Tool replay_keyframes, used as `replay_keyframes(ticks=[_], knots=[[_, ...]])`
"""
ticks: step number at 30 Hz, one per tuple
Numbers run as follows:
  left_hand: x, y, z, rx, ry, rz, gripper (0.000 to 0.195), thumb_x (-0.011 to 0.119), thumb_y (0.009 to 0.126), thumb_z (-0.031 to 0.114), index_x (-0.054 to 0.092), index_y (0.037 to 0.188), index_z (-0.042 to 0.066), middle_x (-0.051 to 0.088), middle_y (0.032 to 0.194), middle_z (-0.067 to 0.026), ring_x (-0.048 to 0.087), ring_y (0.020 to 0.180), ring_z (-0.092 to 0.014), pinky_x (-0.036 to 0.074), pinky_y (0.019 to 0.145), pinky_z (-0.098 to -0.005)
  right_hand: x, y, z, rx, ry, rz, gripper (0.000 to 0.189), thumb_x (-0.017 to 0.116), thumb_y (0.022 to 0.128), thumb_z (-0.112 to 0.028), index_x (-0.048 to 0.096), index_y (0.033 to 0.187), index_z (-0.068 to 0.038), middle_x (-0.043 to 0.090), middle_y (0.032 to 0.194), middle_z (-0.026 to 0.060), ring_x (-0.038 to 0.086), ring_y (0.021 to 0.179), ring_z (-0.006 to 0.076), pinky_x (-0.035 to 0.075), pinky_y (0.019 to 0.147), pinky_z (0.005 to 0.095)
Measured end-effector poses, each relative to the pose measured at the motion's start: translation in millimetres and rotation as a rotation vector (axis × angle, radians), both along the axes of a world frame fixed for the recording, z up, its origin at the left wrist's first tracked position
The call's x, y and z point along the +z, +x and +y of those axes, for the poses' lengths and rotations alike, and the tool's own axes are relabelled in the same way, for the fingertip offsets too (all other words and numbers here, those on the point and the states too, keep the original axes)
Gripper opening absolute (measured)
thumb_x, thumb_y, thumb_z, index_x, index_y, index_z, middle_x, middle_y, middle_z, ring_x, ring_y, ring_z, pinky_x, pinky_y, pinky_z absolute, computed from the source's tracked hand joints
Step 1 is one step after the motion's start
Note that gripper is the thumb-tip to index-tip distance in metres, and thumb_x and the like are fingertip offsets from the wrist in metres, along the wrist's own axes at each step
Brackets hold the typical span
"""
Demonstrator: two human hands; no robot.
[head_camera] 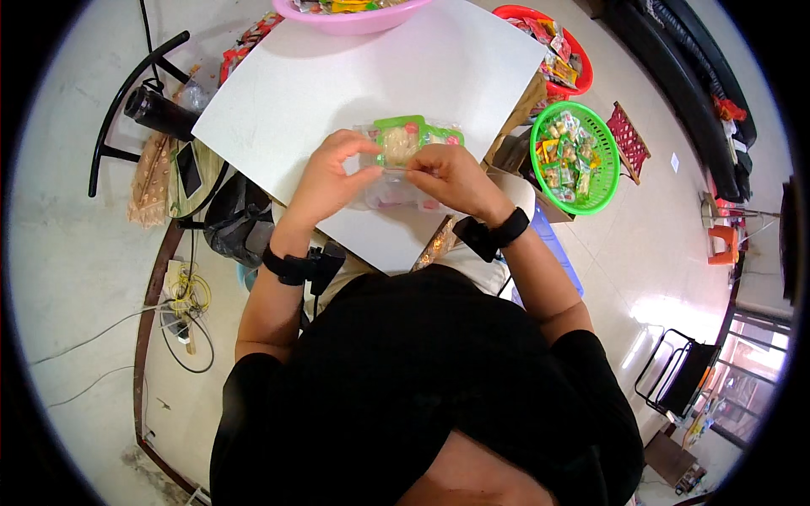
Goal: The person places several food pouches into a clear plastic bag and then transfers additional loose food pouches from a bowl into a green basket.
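On the white table lies a clear plastic packaging bag (387, 190) with green and pink print, and a pale item shows through its window (400, 147). My left hand (332, 177) is at the bag's left side, thumb and fingers spread apart, the thumb tip by the bag's edge. With bent fingers, my right hand (452, 174) pinches the bag's edge on the right. The right hand covers part of the print. Whether more than one bag lies stacked here is hard to tell.
A pink basin (354, 24) of packets stands at the white table's (285, 95) far edge. To the right are a red basket (585, 69) and a green basket (610, 183) of small packets. A black flask (161, 114) and a phone (188, 169) are on the left.
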State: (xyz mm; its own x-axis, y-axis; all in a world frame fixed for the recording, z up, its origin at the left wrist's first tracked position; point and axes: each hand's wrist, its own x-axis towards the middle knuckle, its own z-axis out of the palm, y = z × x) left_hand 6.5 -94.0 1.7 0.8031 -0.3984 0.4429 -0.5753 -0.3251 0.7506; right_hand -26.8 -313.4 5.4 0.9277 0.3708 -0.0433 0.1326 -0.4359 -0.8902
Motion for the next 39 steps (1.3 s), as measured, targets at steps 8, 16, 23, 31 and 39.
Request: replay_keyframes(ticks=[8, 16, 23, 31, 39], knots=[[6, -5, -14, -0.108, 0.176, 0.500, 0.010, 0.066, 0.080, 0.010, 0.065, 0.084, 0.001, 0.061, 0.075, -0.0043, 0.056, 0.069, -0.014, 0.046, 0.064, -0.0276, 2, -6, -10, -0.041, -0.122, -0.193, 0.011, 0.068, 0.080, -0.011, 0.065, 0.084, -0.001, 0.063, 0.073, 0.0086, 0.062, 0.068, 0.0173, 0.049, 0.063, 0.0292], [-2, 2, -9, -0.138, 0.101, 0.602, 0.011, 0.065, 0.082, 0.012, 0.065, 0.080, 0.001, 0.060, 0.069, -0.0008, 0.051, 0.064, -0.008, 0.044, 0.058, -0.0252, -1, -13, -34, -0.097, -0.102, -0.172, 0.011, 0.068, 0.080, -0.008, 0.064, 0.085, 0.000, 0.062, 0.075, 0.0095, 0.060, 0.067, 0.0168, 0.049, 0.064, 0.0291], [-1, 5, -1, -0.130, 0.151, 0.670, 0.010, 0.065, 0.084, 0.011, 0.064, 0.081, 0.001, 0.060, 0.072, 0.0025, 0.051, 0.067, -0.005, 0.043, 0.061, -0.0222, -3, -20, -55, -0.147, -0.084, -0.144, 0.012, 0.067, 0.084, -0.010, 0.064, 0.085, 0.002, 0.059, 0.070, 0.0054, 0.054, 0.065, 0.0102, 0.045, 0.060, 0.0254], [-8, 6, 4, -0.121, 0.114, 0.710, 0.010, 0.065, 0.085, 0.010, 0.064, 0.081, 0.001, 0.058, 0.070, 0.0037, 0.048, 0.065, -0.004, 0.041, 0.057, -0.0213, -6, -32, -72, -0.230, 0.001, 0.016, 0.013, 0.065, 0.087, -0.011, 0.065, 0.083, 0.001, 0.058, 0.070, -0.0015, 0.050, 0.066, 0.0047, 0.042, 0.057, 0.0225], [23, 0, -11, -0.089, 0.310, 0.260, 0.012, 0.071, 0.077, 0.011, 0.067, 0.086, 0.005, 0.064, 0.081, -0.0034, 0.060, 0.081, -0.016, 0.046, 0.082, -0.0327, -12, -36, -69, -0.238, 0.075, -0.029, 0.011, 0.063, 0.085, -0.009, 0.062, 0.079, 0.001, 0.056, 0.065, 0.0037, 0.050, 0.059, 0.0085, 0.042, 0.053, 0.0259]])
